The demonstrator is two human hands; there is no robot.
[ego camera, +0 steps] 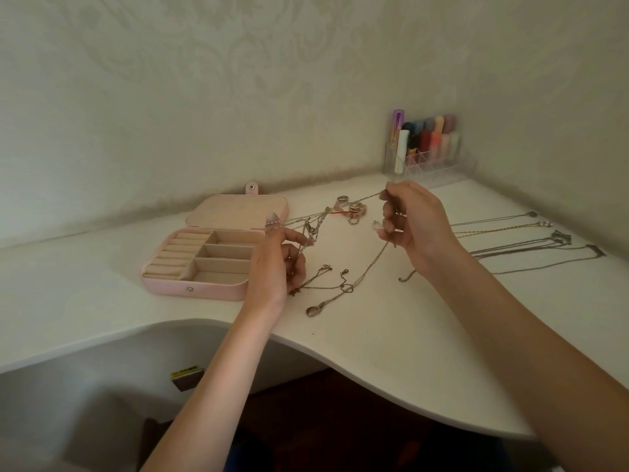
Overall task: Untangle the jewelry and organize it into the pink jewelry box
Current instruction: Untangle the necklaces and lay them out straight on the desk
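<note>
The pink jewelry box [190,289] lies open on the white desk, with a ring-roll section on its left and three compartments on its right, all without jewelry. A tangle of thin chains [316,226] is stretched in the air between my hands. My left hand [277,267] pinches the chains beside the box's right edge. My right hand [413,219] holds the other end, raised above the desk. More chain ends and an oval pendant [311,310] trail onto the desk below. Rings and small pieces [354,211] lie behind.
Several untangled necklaces [531,243] lie stretched out in rows on the right of the desk [391,362]. A clear organizer with lipsticks [429,148] stands in the back corner. The desk's curved front edge runs just below my forearms.
</note>
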